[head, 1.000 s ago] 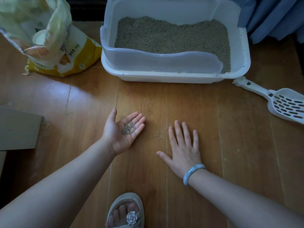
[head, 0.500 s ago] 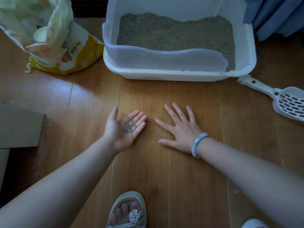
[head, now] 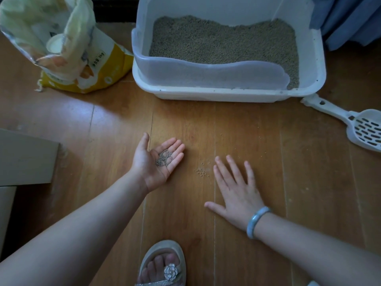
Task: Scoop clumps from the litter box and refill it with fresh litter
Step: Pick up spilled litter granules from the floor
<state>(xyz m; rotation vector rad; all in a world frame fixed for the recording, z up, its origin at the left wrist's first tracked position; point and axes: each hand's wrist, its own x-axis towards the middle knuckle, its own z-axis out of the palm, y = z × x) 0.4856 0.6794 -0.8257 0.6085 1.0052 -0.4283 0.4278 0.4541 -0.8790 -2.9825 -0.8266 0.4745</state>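
The left hand (head: 156, 165) lay palm up, fingers relaxed, cradling loose grains (head: 164, 158). The right hand (head: 237, 190) pressed flat, fingers spread, on the floor (head: 247, 131), likely to sweep the stray litter (head: 201, 172) beside it. The filled litter box (head: 226, 97) stood toward the far edge.

We see both forearms bare as far as we can follow them, the left forearm (head: 72, 234) and the right forearm (head: 319, 250). Just behind the right hand (head: 237, 193), a smooth, pale blue-green bangle (head: 256, 221) circles the wrist, glossy and rounded. One foot wears an open-toed sandal (head: 165, 245) with a pale grey sole and a glittering silver strap carrying a rhinestone flower ornament (head: 170, 271).
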